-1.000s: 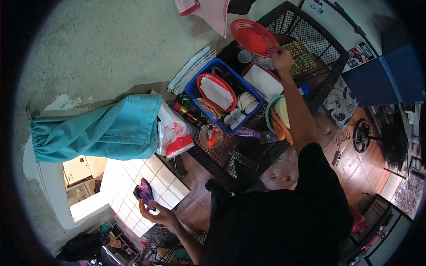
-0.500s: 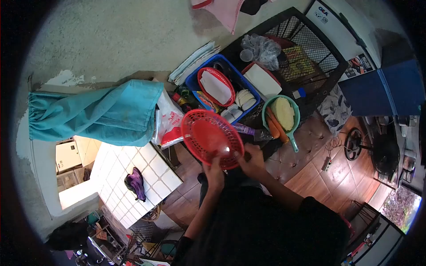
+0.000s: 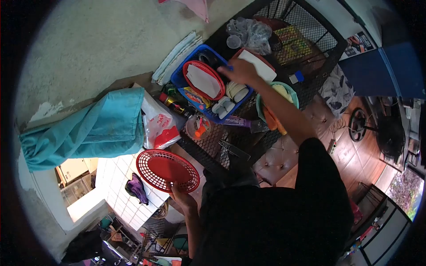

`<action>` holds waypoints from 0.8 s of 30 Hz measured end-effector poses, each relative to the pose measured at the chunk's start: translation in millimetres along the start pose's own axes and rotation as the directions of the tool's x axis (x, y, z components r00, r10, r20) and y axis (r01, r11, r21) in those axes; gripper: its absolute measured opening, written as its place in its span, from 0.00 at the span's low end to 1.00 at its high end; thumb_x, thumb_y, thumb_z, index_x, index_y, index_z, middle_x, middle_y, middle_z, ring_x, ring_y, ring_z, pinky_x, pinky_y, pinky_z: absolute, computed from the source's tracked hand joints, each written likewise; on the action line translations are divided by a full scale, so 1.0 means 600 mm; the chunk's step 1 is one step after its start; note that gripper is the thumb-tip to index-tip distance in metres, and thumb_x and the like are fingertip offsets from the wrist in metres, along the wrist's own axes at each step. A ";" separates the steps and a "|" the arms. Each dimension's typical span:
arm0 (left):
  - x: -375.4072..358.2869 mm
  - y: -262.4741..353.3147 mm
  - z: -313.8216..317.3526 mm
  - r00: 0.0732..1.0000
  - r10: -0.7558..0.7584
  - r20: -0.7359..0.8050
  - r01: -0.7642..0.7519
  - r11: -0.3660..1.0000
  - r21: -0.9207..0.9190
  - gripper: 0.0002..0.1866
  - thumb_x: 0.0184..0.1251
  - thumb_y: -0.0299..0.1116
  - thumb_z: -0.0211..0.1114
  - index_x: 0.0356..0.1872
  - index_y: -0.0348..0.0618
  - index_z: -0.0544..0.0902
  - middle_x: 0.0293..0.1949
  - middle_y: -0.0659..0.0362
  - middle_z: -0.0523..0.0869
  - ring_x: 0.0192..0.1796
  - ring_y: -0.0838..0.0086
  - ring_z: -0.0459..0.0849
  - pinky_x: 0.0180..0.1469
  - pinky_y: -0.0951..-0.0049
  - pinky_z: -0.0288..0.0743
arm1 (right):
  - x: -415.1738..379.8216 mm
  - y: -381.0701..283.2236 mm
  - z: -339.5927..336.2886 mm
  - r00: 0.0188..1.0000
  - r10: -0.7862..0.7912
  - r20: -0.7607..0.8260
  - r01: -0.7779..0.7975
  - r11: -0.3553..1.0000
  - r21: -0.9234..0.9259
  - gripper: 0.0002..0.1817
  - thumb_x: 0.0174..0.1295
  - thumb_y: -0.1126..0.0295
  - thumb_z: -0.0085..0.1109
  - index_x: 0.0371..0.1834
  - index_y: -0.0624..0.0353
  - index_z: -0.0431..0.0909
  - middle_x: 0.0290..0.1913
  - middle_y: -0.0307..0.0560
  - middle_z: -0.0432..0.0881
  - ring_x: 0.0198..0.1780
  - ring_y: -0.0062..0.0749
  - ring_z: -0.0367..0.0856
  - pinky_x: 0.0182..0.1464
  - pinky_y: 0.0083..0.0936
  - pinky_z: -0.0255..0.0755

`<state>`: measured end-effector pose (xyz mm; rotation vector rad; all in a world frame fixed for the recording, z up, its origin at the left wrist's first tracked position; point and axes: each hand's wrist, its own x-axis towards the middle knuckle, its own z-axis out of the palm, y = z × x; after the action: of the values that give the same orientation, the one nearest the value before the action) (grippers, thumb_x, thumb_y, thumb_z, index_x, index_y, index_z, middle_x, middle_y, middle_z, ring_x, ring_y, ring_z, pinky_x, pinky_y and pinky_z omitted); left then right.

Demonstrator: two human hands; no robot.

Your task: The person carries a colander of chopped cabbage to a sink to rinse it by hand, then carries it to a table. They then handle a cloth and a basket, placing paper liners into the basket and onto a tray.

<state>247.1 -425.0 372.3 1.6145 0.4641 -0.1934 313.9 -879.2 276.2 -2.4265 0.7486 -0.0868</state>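
Note:
My left hand (image 3: 184, 200) grips the rim of an oval red plastic basket (image 3: 166, 169), which has an openwork side and is held out over the floor beside the white tiled counter. Reaching across the table, my right hand (image 3: 242, 72) is over the blue bin (image 3: 176, 77) with its fingers stretched out and nothing seen in them. Close to those fingertips is another red basket (image 3: 221, 92) lined with white paper (image 3: 203, 80). Stacked pale cups or bowls (image 3: 236, 91) lie in the bin below my right hand.
A green colander (image 3: 291, 91) with carrots (image 3: 276, 120) is partly behind my right forearm. A knife (image 3: 235, 150) and a clear container (image 3: 198, 127) lie on the mesh table. The tiled counter (image 3: 120, 177) holds a purple cloth (image 3: 136, 189). A teal curtain (image 3: 97, 119) hangs left.
My right hand has let go of the red basket and moved up to the blue bin. My left hand has carried the basket left and down. The view has shifted.

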 end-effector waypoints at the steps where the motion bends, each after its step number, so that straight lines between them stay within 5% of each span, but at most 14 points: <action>1: -0.003 0.006 0.008 1.000 -0.025 -0.006 0.025 0.999 -0.022 0.27 0.66 0.33 0.55 0.66 0.39 0.65 0.57 0.54 0.75 0.56 0.66 0.76 0.56 0.65 0.71 | -0.010 -0.036 -0.002 0.985 0.071 0.157 -0.066 0.997 -0.039 0.34 0.58 0.37 0.53 0.43 0.62 0.81 0.38 0.57 0.83 0.44 0.52 0.82 0.46 0.43 0.75; 2: 0.003 0.002 0.004 1.000 -0.022 0.002 0.023 1.000 -0.014 0.27 0.66 0.33 0.55 0.66 0.39 0.65 0.57 0.54 0.75 0.56 0.66 0.76 0.56 0.65 0.71 | -0.019 -0.039 0.036 0.999 -0.002 0.052 0.004 0.999 -0.047 0.33 0.58 0.38 0.54 0.43 0.63 0.80 0.43 0.59 0.82 0.49 0.51 0.81 0.48 0.42 0.75; 4: 0.011 -0.004 -0.002 0.998 -0.051 0.034 0.053 0.996 -0.065 0.27 0.65 0.33 0.55 0.66 0.40 0.65 0.57 0.54 0.75 0.56 0.66 0.76 0.57 0.64 0.71 | -0.030 -0.062 0.069 0.991 0.024 0.130 -0.015 0.998 -0.066 0.29 0.57 0.45 0.58 0.46 0.63 0.78 0.45 0.59 0.80 0.49 0.50 0.80 0.49 0.41 0.74; 6: 0.018 -0.004 0.003 0.999 -0.034 0.040 0.035 0.999 -0.028 0.27 0.65 0.33 0.56 0.66 0.40 0.65 0.57 0.53 0.75 0.57 0.66 0.76 0.58 0.64 0.71 | -0.045 -0.075 0.103 0.986 -0.053 -0.161 0.045 0.998 -0.052 0.25 0.54 0.53 0.63 0.46 0.63 0.76 0.43 0.56 0.77 0.47 0.49 0.79 0.47 0.43 0.75; 9: 0.031 -0.018 -0.017 0.998 -0.028 0.053 0.029 1.000 -0.009 0.27 0.66 0.34 0.55 0.66 0.41 0.64 0.58 0.54 0.74 0.58 0.65 0.76 0.58 0.64 0.71 | -0.072 -0.089 0.116 0.936 -0.084 -0.343 0.097 0.995 0.023 0.24 0.53 0.60 0.64 0.49 0.61 0.74 0.40 0.52 0.74 0.44 0.48 0.78 0.44 0.41 0.77; 12: 0.026 -0.009 -0.004 0.996 -0.043 0.080 0.043 0.999 0.003 0.27 0.66 0.34 0.54 0.66 0.41 0.63 0.58 0.54 0.74 0.58 0.65 0.76 0.57 0.63 0.72 | -0.092 -0.097 0.117 0.951 -0.066 -0.304 0.103 0.989 0.108 0.25 0.55 0.61 0.63 0.53 0.63 0.72 0.46 0.56 0.74 0.48 0.49 0.78 0.44 0.42 0.78; 13: 0.019 -0.004 0.009 0.999 -0.016 0.048 0.016 1.000 -0.006 0.19 0.66 0.35 0.56 0.55 0.40 0.70 0.51 0.56 0.77 0.55 0.66 0.76 0.57 0.61 0.70 | -0.093 -0.094 0.122 0.949 -0.074 -0.306 0.104 0.991 0.082 0.25 0.54 0.63 0.64 0.53 0.63 0.72 0.48 0.56 0.73 0.47 0.48 0.78 0.42 0.39 0.79; 24: 0.018 -0.006 0.000 0.997 -0.030 0.065 0.031 0.999 -0.012 0.27 0.66 0.35 0.57 0.65 0.41 0.63 0.58 0.53 0.74 0.59 0.64 0.75 0.57 0.63 0.73 | -0.101 -0.115 0.127 0.911 -0.156 -0.382 0.188 0.981 0.046 0.27 0.50 0.63 0.67 0.55 0.54 0.75 0.47 0.51 0.72 0.45 0.44 0.78 0.37 0.37 0.80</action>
<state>255.1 -422.7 364.7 1.5845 0.4399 -0.2646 314.0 -761.2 258.6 -2.4185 0.6736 -0.6594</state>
